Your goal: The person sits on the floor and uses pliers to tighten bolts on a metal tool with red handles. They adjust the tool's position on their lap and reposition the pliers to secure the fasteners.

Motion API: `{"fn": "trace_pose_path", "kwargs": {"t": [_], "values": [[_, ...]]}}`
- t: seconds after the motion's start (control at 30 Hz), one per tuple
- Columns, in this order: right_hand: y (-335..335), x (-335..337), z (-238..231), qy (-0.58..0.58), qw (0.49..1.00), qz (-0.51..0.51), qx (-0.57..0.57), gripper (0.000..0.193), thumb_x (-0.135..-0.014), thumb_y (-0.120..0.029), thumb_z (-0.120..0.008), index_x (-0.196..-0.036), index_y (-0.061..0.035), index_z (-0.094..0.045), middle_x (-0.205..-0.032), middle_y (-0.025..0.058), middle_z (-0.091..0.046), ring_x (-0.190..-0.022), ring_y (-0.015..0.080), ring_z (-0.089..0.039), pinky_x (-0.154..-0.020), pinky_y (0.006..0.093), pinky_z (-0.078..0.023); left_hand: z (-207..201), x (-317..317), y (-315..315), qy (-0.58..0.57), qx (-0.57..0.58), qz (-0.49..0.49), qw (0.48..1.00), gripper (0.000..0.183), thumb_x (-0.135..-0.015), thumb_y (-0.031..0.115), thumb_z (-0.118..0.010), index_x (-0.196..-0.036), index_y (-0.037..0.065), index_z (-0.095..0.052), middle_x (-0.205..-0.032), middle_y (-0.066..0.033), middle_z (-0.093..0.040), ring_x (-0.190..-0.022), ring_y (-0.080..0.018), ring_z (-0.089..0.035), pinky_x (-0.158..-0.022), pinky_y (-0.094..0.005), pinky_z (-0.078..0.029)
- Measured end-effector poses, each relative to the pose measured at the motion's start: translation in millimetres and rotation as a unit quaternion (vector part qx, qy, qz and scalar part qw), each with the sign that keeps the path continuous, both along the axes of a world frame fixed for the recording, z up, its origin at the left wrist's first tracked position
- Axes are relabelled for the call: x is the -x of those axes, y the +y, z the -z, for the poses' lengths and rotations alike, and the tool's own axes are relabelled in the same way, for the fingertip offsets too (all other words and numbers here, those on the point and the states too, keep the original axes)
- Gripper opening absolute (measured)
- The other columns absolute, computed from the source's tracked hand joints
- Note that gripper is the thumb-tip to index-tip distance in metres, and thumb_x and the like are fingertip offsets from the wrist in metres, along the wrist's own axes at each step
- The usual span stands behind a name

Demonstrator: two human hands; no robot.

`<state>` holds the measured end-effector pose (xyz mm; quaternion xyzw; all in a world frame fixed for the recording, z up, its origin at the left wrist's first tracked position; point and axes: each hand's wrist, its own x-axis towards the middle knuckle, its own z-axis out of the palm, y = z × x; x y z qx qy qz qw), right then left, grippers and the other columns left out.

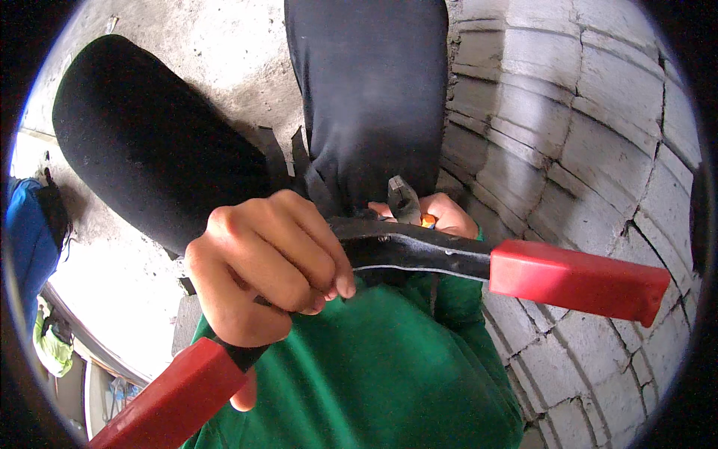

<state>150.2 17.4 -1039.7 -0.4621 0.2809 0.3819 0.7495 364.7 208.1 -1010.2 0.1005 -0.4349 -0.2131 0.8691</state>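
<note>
- From where I stand, the black strip lies across the person's lap, its length running sideways, with a red sleeve at its right end and another red sleeve slanting down to the lower left.
- The left hand has its grip folded round the strip between the two sleeves, nearer the left one; the longer bare stretch runs out to the right of the fingers.
- Whether it is one piece under those fingers, I can't tell.
- The right hand sits just beyond that bare stretch, its grip curled about a pair of pliers, though much of it is hidden.
- The pliers' head points up and slightly left, roughly across the strip's line; I can't make out whether they touch it.
- That same stretch stands between the viewer and the pliers' lower part, covering it.
- Black trousers rise beyond both hands, and a green shirt fills the near side.
- A grey block wall flanks the right; pale floor and blue cloth show leftward.
</note>
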Motion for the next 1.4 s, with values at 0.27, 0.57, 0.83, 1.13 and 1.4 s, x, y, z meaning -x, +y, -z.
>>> {"fn": "trace_pose_path", "kwargs": {"t": [0.27,0.57,0.83,1.13,1.4], "values": [[-5.1,-3.1,-0.3,-0.145,0.983,0.074,-0.083,0.044,-0.068,0.003,-0.065,-0.112,0.0065,-0.066,-0.123,0.0195,-0.064,-0.131,0.03,-0.047,-0.112,0.0409,-0.03,-10.8,-0.5,-6.8,-0.049,0.007,-0.061,0.997,0.05,-0.085,0.041,-0.073,-0.06,0.006,-0.049,-0.046,-0.0043,-0.044,-0.041,-0.017,-0.051,-0.051,-0.0312,-0.054],[0.9,-2.0,-0.1,-0.08,0.986,0.124,-0.081,0.064,-0.063,-0.005,-0.065,-0.126,0.0084,-0.058,-0.111,0.0208,-0.068,-0.106,0.0279,-0.064,-0.1,0.0397,-0.043,-2.7,-9.4,5.6,-0.197,-0.043,-0.169,0.965,0.058,-0.083,0.063,-0.063,-0.068,0.008,-0.055,-0.061,-0.006,-0.06,-0.063,-0.0202,-0.062,-0.073,-0.0372,-0.056],[3.2,0.0,5.2,-0.114,0.976,0.132,-0.128,0.07,-0.064,-0.004,-0.065,-0.131,0.0102,-0.052,-0.108,0.0214,-0.069,-0.102,0.0263,-0.066,-0.096,0.0352,-0.046,7.7,19.1,5.0,-0.081,-0.156,-0.372,0.911,0.072,-0.089,0.07,-0.044,-0.07,0.002,-0.058,-0.059,-0.0071,-0.058,-0.056,-0.0234,-0.059,-0.063,-0.0403,-0.055],[-1.4,4.2,12.9,-0.119,0.977,0.11,-0.141,0.068,-0.064,-0.005,-0.066,-0.129,0.0102,-0.055,-0.104,0.0178,-0.07,-0.096,0.0238,-0.066,-0.091,0.0336,-0.047,17.5,1.3,13.7,-0.109,-0.218,-0.254,0.936,0.025,-0.061,0.013,-0.065,-0.082,0.001,-0.061,-0.072,-0.0095,-0.063,-0.068,-0.0274,-0.062,-0.07,-0.0421,-0.056],[-4.5,1.8,13.0,-0.125,0.976,0.095,-0.153,0.069,-0.065,-0.006,-0.066,-0.131,0.0106,-0.052,-0.103,0.0182,-0.069,-0.096,0.0257,-0.066,-0.093,0.0365,-0.047,26.0,13.6,6.8,0.017,-0.23,-0.264,0.936,0.033,-0.065,0.033,-0.051,-0.074,0.003,-0.06,-0.067,-0.0094,-0.062,-0.065,-0.0272,-0.062,-0.065,-0.0395,-0.053]]}}
